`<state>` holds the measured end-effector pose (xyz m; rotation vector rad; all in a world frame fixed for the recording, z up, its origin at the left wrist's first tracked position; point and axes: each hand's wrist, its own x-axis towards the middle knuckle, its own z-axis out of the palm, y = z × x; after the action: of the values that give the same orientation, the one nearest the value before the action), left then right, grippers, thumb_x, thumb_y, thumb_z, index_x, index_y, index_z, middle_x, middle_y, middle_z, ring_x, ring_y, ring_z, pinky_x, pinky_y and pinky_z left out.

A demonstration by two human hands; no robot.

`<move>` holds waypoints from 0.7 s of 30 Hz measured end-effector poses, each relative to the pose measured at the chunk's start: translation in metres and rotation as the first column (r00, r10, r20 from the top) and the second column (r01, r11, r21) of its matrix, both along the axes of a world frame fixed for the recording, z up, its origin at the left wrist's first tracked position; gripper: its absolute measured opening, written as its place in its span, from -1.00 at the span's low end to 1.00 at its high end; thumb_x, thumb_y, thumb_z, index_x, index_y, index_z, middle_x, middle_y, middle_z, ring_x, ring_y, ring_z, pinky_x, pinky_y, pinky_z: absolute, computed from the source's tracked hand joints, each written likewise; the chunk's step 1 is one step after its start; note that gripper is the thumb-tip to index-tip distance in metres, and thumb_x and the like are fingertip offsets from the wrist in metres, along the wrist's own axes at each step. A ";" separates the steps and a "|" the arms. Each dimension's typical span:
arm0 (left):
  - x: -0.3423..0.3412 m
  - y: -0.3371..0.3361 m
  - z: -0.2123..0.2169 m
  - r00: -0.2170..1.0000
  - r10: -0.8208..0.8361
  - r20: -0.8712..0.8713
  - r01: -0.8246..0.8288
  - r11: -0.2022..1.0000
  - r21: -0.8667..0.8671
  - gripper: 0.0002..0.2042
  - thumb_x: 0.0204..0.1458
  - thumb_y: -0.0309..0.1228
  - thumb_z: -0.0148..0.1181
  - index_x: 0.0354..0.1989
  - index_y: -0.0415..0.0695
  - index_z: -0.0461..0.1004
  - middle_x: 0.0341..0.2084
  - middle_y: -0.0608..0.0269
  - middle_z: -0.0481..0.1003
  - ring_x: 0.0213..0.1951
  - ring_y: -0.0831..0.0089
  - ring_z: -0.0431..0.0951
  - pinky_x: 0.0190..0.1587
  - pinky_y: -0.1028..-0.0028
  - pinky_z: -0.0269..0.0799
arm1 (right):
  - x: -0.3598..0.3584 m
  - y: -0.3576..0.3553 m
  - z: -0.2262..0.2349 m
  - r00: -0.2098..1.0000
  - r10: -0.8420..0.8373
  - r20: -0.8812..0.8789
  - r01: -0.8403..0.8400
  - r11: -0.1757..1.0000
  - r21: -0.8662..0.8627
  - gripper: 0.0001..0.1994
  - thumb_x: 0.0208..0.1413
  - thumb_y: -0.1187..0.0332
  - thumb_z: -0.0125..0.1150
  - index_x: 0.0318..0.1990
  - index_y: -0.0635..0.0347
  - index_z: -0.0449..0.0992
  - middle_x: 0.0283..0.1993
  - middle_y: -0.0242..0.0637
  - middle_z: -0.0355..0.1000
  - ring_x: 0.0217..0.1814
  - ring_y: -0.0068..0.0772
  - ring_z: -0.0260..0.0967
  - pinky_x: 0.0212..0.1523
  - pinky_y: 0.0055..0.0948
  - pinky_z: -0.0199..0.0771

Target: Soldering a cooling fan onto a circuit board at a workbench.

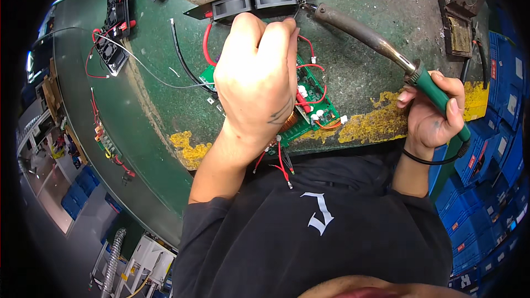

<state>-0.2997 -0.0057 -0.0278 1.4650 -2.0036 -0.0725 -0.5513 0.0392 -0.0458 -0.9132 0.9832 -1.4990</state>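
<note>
My right hand (436, 113) grips the green handle of a soldering iron (381, 41). Its tip touches or nearly touches a small metal terminal (302, 1) at the right end of a black panel with two fans (254, 3). Over the green circuit board (317, 99), my left hand (256, 72) is closed, fingertips pinched just below that terminal. A thin dark piece, perhaps a wire, shows at the fingertips, but I cannot make it out. The hand hides much of the board. A thick red wire (207, 44) runs from the panel's left end toward the board.
A black cable (182, 55) lies left of the board. More fan assemblies (113, 49) lie farther left, beside a loose wired part (102, 135). A metal stand with a sponge tray (459, 33) stands at the far right. Blue crates (475, 187) are stacked beyond the bench's right side.
</note>
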 end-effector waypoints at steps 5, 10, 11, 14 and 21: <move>0.000 0.000 0.000 1.000 0.006 -0.012 -0.006 1.000 -0.003 -0.85 -0.18 -0.57 0.28 -0.40 -0.21 0.47 -0.57 0.18 0.25 -0.59 0.27 0.35 -0.55 0.38 0.29 | 0.001 0.000 0.000 1.000 -0.008 0.002 0.008 1.000 -0.002 -0.58 0.09 0.15 -0.16 -0.09 0.34 0.37 -0.33 0.12 0.41 -0.51 -0.16 0.41 -0.58 -0.32 0.44; 0.000 -0.001 0.000 1.000 0.008 -0.010 -0.008 1.000 -0.012 -0.87 -0.17 -0.57 0.27 -0.42 -0.21 0.46 -0.58 0.18 0.25 -0.59 0.26 0.36 -0.55 0.38 0.30 | 0.001 0.001 -0.001 0.999 -0.027 0.032 0.027 1.000 -0.003 -0.59 0.05 0.20 -0.17 -0.18 0.45 0.37 -0.29 0.07 0.39 -0.54 -0.10 0.42 -0.56 -0.28 0.51; 0.000 0.000 0.001 1.000 -0.012 -0.014 0.012 1.000 -0.012 -0.87 -0.18 -0.58 0.27 -0.42 -0.22 0.47 -0.60 0.19 0.25 -0.59 0.27 0.35 -0.55 0.38 0.29 | 0.001 0.001 -0.002 0.998 -0.040 0.041 0.040 0.999 -0.005 -0.59 0.05 0.20 -0.17 -0.18 0.45 0.37 -0.30 0.08 0.39 -0.54 -0.10 0.42 -0.56 -0.28 0.51; 0.002 0.007 0.011 0.998 -0.038 -0.039 0.038 0.999 -0.003 -0.86 -0.19 -0.60 0.27 -0.41 -0.24 0.48 -0.62 0.20 0.24 -0.59 0.30 0.34 -0.56 0.40 0.27 | -0.001 0.001 -0.001 1.000 -0.008 0.016 0.008 1.000 -0.006 -0.57 0.09 0.15 -0.17 -0.09 0.35 0.37 -0.36 0.14 0.42 -0.52 -0.16 0.41 -0.57 -0.33 0.46; 0.035 0.054 0.064 0.967 0.147 -0.208 -0.046 0.903 0.427 -0.80 -0.22 -0.66 0.31 -0.35 -0.21 0.56 -0.60 0.29 0.32 -0.59 0.55 0.30 -0.55 0.55 0.22 | -0.003 0.002 -0.001 1.000 -0.018 -0.005 0.018 1.000 -0.004 -0.57 0.08 0.15 -0.18 -0.09 0.36 0.36 -0.37 0.13 0.41 -0.52 -0.16 0.41 -0.58 -0.33 0.46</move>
<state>-0.2651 0.0481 0.0364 1.7237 -1.7842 -0.6431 -0.5539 0.0410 -0.0465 -0.9136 0.9949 -1.5150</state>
